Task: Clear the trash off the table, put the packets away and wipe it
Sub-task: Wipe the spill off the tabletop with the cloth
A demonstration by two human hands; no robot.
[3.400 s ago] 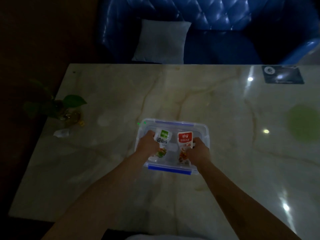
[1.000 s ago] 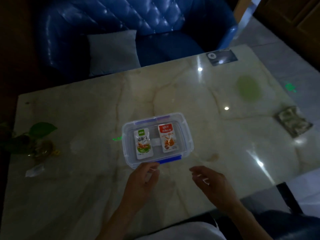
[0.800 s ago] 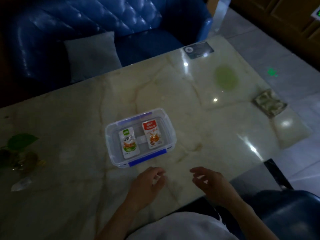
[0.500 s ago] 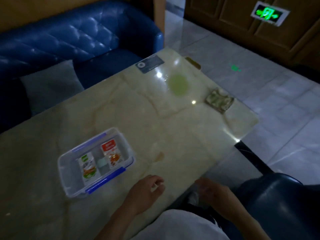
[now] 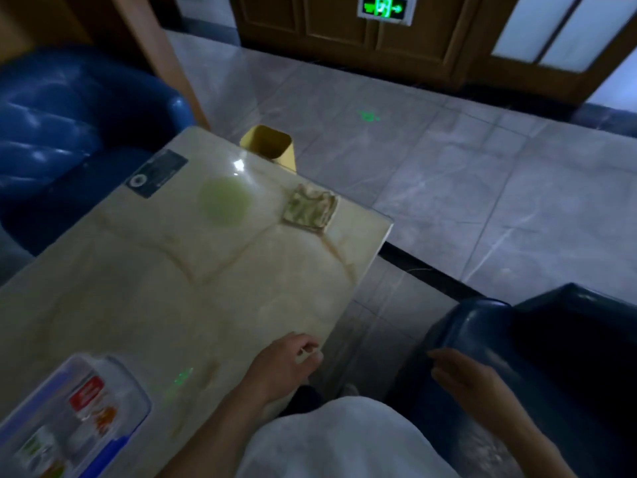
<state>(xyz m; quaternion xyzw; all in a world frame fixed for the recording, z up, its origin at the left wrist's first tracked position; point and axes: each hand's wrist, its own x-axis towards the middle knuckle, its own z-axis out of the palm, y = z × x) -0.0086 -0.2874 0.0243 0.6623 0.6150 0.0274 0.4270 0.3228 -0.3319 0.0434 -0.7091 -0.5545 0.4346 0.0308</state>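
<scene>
Because the crumpled cloth (image 5: 309,209) lies bunched near the far edge of the tabletop (image 5: 172,277), just beside the green spill (image 5: 224,202), it looks soft, light and limp, best pinched at a raised fold on top. The left hand (image 5: 284,365) hovers over the near edge, grip loosely curled and empty; the right hand (image 5: 463,376) hangs off the tabletop, fingers spread, holding nothing. The packets (image 5: 90,407) lie in the clear box (image 5: 136,391) at the near left.
</scene>
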